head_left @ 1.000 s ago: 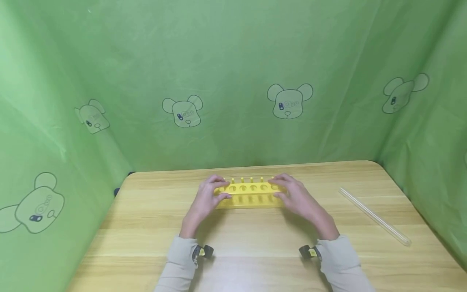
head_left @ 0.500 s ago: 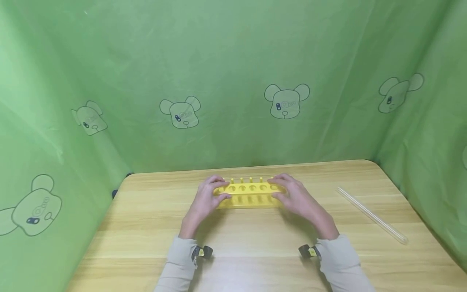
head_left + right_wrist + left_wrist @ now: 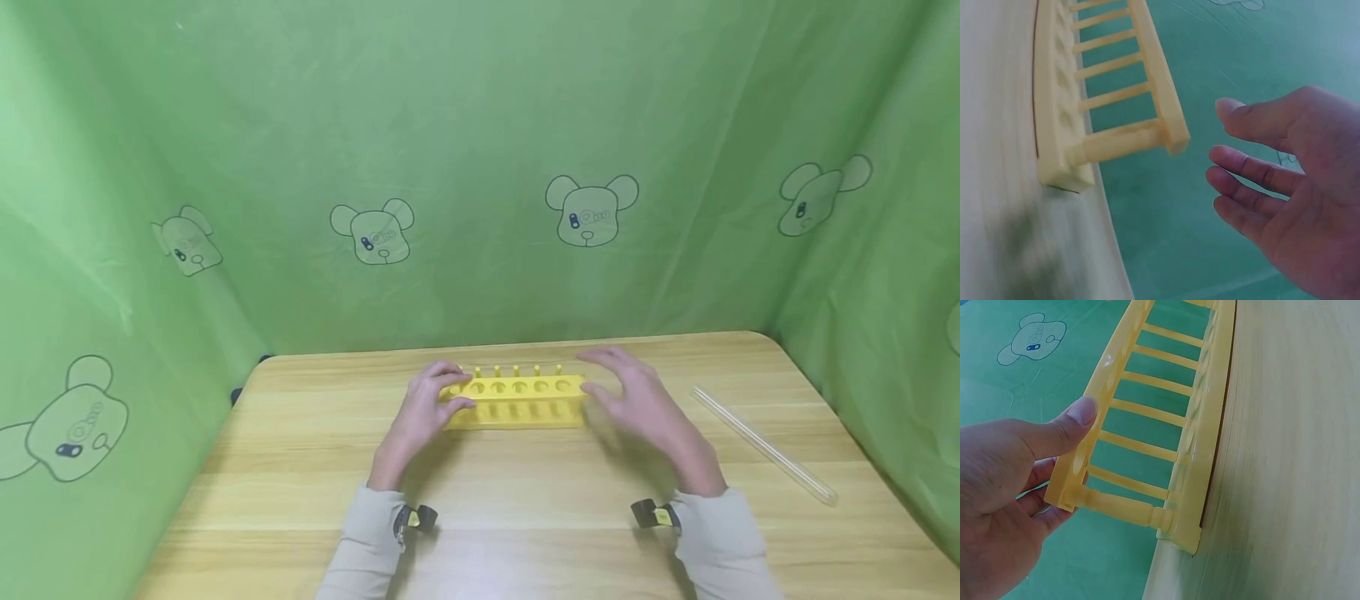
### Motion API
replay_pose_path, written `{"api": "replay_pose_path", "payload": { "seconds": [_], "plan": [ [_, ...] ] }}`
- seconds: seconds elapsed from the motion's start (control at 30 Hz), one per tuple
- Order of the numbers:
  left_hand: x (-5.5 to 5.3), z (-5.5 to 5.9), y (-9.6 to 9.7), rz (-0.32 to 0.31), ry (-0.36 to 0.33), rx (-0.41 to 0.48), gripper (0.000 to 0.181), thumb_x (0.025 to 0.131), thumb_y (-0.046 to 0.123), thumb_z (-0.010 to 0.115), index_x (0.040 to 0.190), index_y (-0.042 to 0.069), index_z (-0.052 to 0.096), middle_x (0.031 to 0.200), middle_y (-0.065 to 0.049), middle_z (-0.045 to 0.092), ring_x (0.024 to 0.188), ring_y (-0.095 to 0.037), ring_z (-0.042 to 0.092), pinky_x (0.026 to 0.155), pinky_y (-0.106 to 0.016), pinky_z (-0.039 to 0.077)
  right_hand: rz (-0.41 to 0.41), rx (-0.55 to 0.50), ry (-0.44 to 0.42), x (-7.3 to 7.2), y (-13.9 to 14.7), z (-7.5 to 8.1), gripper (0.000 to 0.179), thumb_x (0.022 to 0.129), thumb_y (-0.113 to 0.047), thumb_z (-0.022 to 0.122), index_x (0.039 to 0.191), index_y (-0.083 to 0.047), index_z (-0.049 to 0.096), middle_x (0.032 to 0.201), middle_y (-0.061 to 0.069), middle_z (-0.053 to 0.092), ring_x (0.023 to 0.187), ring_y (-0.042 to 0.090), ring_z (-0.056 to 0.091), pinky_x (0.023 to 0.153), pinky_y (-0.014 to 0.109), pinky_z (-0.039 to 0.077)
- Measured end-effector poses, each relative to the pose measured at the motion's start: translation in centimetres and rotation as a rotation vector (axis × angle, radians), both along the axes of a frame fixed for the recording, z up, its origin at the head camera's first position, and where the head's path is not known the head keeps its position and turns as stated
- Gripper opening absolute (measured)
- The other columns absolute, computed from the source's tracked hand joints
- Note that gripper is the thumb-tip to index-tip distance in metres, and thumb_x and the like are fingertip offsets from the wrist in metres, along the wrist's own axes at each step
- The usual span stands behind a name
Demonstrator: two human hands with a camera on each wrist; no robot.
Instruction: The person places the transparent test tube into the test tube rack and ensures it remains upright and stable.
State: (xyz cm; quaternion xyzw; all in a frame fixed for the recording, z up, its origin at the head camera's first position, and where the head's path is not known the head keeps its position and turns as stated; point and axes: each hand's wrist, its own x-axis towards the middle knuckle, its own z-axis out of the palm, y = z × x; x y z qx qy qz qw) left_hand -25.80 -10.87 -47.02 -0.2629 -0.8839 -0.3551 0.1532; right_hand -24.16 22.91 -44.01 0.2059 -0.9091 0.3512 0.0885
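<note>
A yellow test tube rack (image 3: pixel 517 388) stands on the table, its upper bar pierced by a row of holes and a row of pegs along the back. My left hand (image 3: pixel 423 406) grips the rack's left end; in the left wrist view the thumb (image 3: pixel 1082 412) lies over the top bar, the fingers beneath it. Just off the right end is my right hand (image 3: pixel 641 400), its fingers spread and apart from the rack. The right wrist view shows a gap between this hand (image 3: pixel 1291 181) and the rack's end (image 3: pixel 1175 134).
A clear glass tube (image 3: pixel 765 446) lies slantwise on the wooden table (image 3: pixel 517 517), right of the right hand. Green curtains (image 3: pixel 480 167) with bear drawings hang behind the table and at both sides.
My right hand has let go of the rack's right end and moved a little to the right. The left hand keeps its grip, and the rack has stayed in place.
</note>
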Motion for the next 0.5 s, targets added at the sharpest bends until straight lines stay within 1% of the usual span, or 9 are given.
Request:
{"api": "replay_pose_path", "payload": {
  "seconds": [0.23, 0.5],
  "plan": [
    [-0.1, 0.0, 0.0, -0.001, -0.015, 0.000, 0.040, 0.082, 0.011, 0.085, 0.117, -0.003, 0.073, 0.118, -0.013, 0.068, 0.111, -0.028, 0.066, 0.103, -0.035, 0.054, -0.049, 0.003, 0.065, 0.3, 1.6, 0.6, 0.046, 0.097, -0.012, 0.070, 0.141, -0.005, 0.058, 0.143, 0.021, 0.055, 0.132, 0.047, 0.049, 0.111, 0.069, 0.037],
    [0.0, -0.1, 0.0, -0.005, 0.009, 0.008, 0.040, 0.081, 0.012, 0.086, 0.116, -0.002, 0.073, 0.117, -0.012, 0.069, 0.109, -0.027, 0.066, 0.101, -0.035, 0.055, -0.100, 0.024, 0.109, 0.2, 3.6, 0.6, 0.045, 0.096, -0.011, 0.072, 0.139, -0.003, 0.059, 0.141, 0.022, 0.056, 0.131, 0.048, 0.049, 0.108, 0.069, 0.040]
  ]
}}
